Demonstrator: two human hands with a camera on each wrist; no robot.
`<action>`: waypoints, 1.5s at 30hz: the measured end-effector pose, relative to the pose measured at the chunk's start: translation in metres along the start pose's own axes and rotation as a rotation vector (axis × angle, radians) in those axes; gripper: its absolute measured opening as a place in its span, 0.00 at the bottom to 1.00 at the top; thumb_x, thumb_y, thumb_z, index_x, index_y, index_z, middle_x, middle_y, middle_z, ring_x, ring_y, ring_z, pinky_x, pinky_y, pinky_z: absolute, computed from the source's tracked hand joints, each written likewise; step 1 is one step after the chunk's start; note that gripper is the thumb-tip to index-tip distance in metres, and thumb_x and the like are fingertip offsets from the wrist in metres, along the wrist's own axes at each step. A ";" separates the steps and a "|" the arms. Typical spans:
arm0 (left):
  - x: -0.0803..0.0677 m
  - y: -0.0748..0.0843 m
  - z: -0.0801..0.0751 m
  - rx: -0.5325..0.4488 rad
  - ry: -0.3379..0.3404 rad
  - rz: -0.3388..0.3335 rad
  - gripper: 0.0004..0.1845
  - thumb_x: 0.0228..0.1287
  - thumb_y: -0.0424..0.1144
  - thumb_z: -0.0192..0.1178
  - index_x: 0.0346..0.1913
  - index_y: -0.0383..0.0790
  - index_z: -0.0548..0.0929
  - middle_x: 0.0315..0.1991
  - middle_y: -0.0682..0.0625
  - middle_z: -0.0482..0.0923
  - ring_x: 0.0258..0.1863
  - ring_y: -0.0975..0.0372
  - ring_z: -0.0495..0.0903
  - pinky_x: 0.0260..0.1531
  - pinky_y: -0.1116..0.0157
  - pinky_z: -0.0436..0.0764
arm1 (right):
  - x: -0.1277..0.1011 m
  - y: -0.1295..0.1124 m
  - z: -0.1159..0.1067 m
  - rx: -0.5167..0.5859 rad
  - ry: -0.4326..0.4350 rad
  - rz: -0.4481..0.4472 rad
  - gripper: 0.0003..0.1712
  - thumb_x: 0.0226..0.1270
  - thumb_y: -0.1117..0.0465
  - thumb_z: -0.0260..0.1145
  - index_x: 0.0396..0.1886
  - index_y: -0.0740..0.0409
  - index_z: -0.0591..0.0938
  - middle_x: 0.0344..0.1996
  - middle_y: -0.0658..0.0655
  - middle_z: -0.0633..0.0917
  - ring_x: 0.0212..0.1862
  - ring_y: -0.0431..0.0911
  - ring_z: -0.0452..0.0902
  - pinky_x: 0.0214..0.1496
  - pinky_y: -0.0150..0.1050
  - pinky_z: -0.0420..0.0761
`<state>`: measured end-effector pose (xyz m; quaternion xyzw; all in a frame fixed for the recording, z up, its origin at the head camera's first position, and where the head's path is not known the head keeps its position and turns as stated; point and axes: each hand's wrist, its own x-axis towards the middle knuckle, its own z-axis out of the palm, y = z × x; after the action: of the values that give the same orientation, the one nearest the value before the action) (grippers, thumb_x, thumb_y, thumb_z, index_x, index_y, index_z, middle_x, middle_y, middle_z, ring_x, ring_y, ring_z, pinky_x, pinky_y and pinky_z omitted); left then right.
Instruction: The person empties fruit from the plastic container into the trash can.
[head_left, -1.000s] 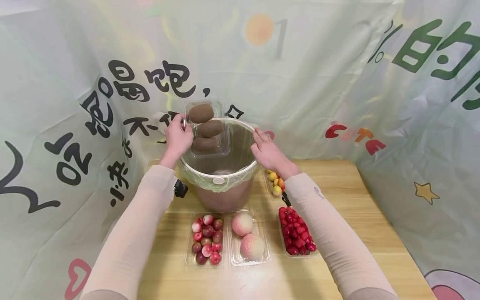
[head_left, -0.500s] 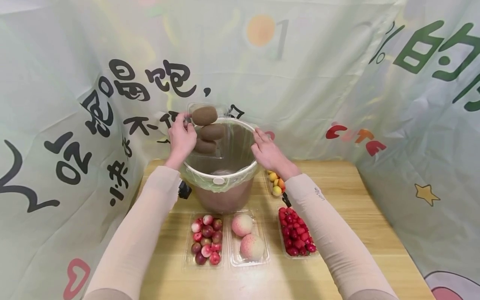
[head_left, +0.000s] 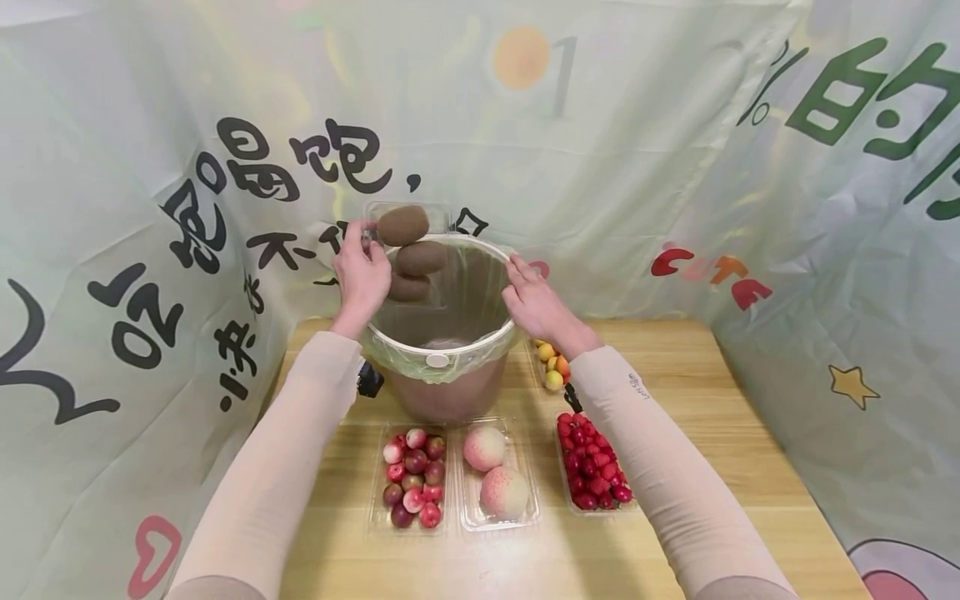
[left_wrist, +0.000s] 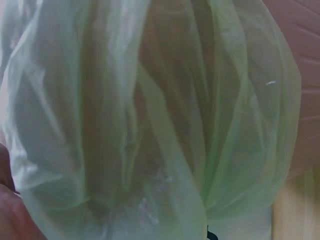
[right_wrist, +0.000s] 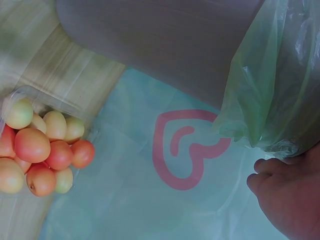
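My left hand [head_left: 362, 275] gripped the clear kiwi tray [head_left: 408, 254], tilted over the bin [head_left: 442, 350] rim at ten o'clock, my right hand [head_left: 531, 302] clasped the rim at three; emptying looked underway, wanting further tipping.

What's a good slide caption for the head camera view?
Left hand holds a clear tray of kiwis over a lined bin; right hand grips its rim.
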<state>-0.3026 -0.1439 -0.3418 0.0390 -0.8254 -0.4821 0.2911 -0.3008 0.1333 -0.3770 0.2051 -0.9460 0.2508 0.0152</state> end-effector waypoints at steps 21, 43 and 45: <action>0.000 -0.001 0.002 -0.047 0.064 -0.004 0.17 0.76 0.31 0.50 0.62 0.38 0.77 0.44 0.35 0.85 0.47 0.43 0.80 0.57 0.47 0.75 | 0.000 -0.002 0.000 0.001 -0.013 0.015 0.39 0.82 0.51 0.34 0.85 0.65 0.50 0.87 0.62 0.46 0.87 0.58 0.40 0.88 0.57 0.47; 0.000 -0.002 0.001 -0.123 0.072 -0.046 0.17 0.77 0.30 0.49 0.64 0.37 0.75 0.51 0.35 0.86 0.47 0.47 0.82 0.57 0.52 0.77 | 0.000 -0.002 0.000 0.010 -0.012 0.015 0.38 0.81 0.54 0.37 0.85 0.67 0.52 0.87 0.63 0.47 0.87 0.58 0.42 0.88 0.56 0.45; 0.000 -0.002 0.000 -0.122 0.070 -0.050 0.17 0.77 0.30 0.49 0.65 0.37 0.75 0.51 0.36 0.86 0.47 0.48 0.81 0.57 0.52 0.77 | 0.000 -0.001 0.000 0.006 -0.012 0.014 0.38 0.82 0.53 0.36 0.85 0.67 0.52 0.87 0.63 0.47 0.87 0.59 0.42 0.88 0.56 0.46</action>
<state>-0.3035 -0.1448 -0.3431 0.0584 -0.7826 -0.5370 0.3094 -0.3004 0.1321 -0.3763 0.2002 -0.9467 0.2524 0.0071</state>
